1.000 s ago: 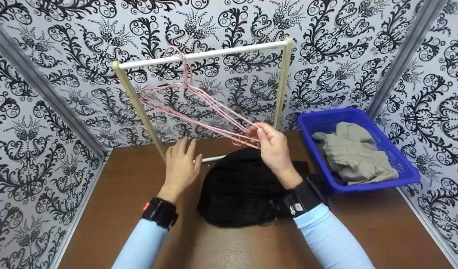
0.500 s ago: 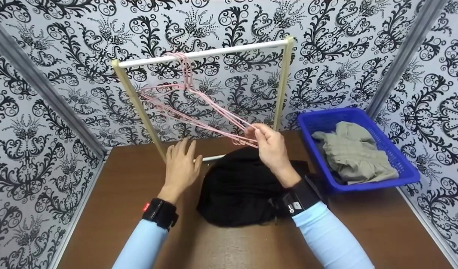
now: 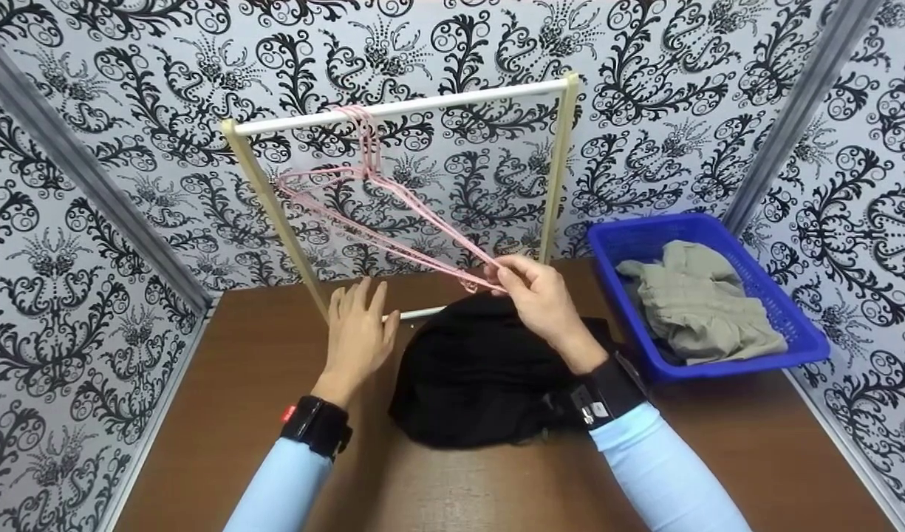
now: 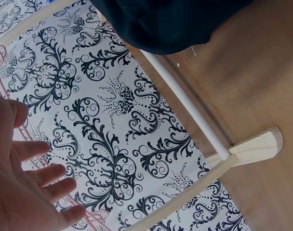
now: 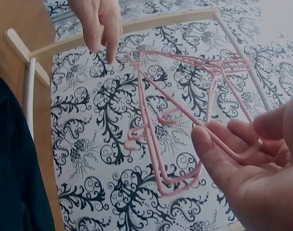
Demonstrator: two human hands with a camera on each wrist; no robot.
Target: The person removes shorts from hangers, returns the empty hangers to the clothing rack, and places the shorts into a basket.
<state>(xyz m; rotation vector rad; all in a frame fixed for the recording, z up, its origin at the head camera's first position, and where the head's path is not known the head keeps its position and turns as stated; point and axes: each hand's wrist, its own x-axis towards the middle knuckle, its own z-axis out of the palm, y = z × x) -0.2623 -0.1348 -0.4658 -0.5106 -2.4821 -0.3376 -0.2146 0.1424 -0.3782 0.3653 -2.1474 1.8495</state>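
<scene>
Several pink clothes hangers (image 3: 422, 210) hang by their hooks from the white rod (image 3: 452, 100) of a small wooden rack. My right hand (image 3: 538, 299) holds the right-hand corner of the hangers. In the right wrist view, the curled fingers (image 5: 223, 137) of that hand lie around one hanger, while other hangers dangle beside it. My left hand (image 3: 356, 336) has its fingers spread in front of the rack's left post (image 3: 275, 214) and holds nothing. Below the right hand, a black garment (image 3: 474, 377) lies bunched on the brown table.
A blue plastic basket (image 3: 762, 363) on the right contains a grey-green garment (image 3: 707, 310) and something dark under it. The rack's lower white bar (image 4: 185, 101) runs close over the table. Patterned walls (image 3: 452, 44) enclose the back and sides.
A raised hanger hook has come down onto the rod beside the others. The right hand has dropped slightly, and the hangers lie closer together. My left hand has hardly moved.
</scene>
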